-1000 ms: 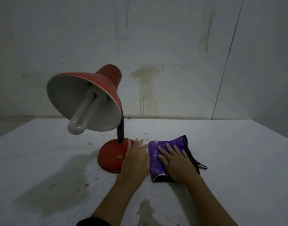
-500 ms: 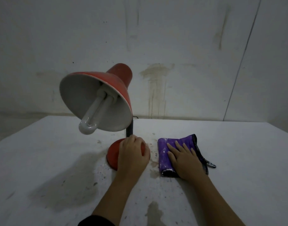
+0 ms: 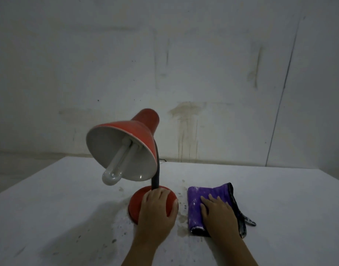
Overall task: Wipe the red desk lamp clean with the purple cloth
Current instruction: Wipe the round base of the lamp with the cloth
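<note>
Red desk lamp (image 3: 134, 150) upright on the white table (image 3: 49, 208), shade tilted toward the camera with the bulb (image 3: 115, 169) showing. Left hand (image 3: 157, 210) curled over the round base (image 3: 135, 205), grip clamped on it. Right hand (image 3: 218, 214) flat, fingers straight, pressing on the folded purple cloth (image 3: 195, 204) just right of the base. Grime specks between the two.

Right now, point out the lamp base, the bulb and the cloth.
lamp base (image 3: 135, 203), head view, bare red left side.
bulb (image 3: 112, 176), head view, rounded tip.
cloth (image 3: 193, 204), head view, purple top left of the fingers.
</note>
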